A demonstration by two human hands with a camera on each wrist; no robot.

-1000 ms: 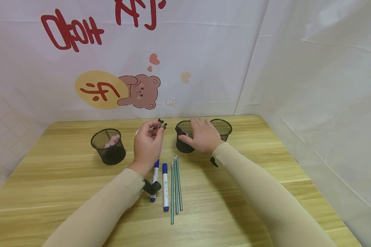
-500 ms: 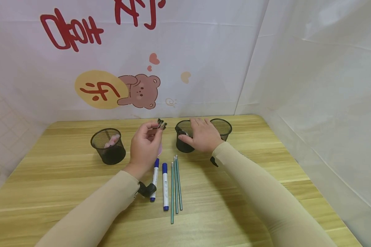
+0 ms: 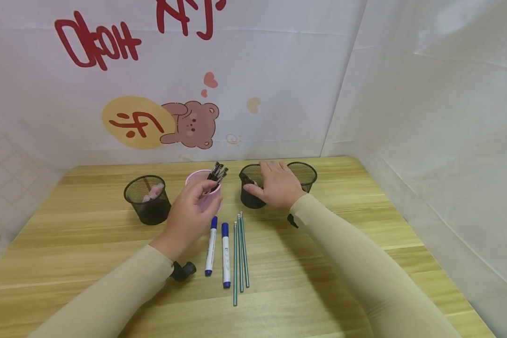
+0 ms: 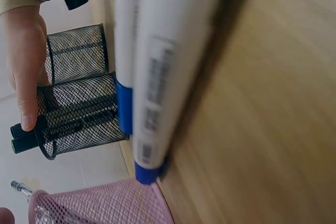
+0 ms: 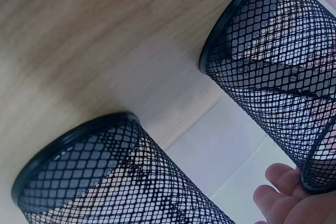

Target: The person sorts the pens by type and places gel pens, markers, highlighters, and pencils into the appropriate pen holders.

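Observation:
My left hand [image 3: 190, 216] is beside the pink mesh pen cup [image 4: 110, 203], thumb and fingers spread apart at its near side. Several dark pens [image 3: 218, 172] with silvery ends lean in that cup, their tops above the rim. To the right, my right hand [image 3: 279, 188] holds the rim of the middle black mesh pen cup [image 3: 251, 199], thumb on the near side, fingers reaching over the far edge. Inside this cup, dark marker-like sticks [image 4: 68, 129] show through the mesh in the left wrist view, close to the right thumb.
Two white markers with blue caps [image 3: 226, 258] and several green pencils [image 3: 241, 253] lie on the wooden table [image 3: 304, 291]. Another black cup [image 3: 154, 213] at left contains pale pink pieces [image 3: 154, 192]. A third black cup [image 3: 305, 172] stands behind the right hand.
The left hand has let go of the pens, which now stand in the pink cup, and has drawn back down and left. The right hand stays in place.

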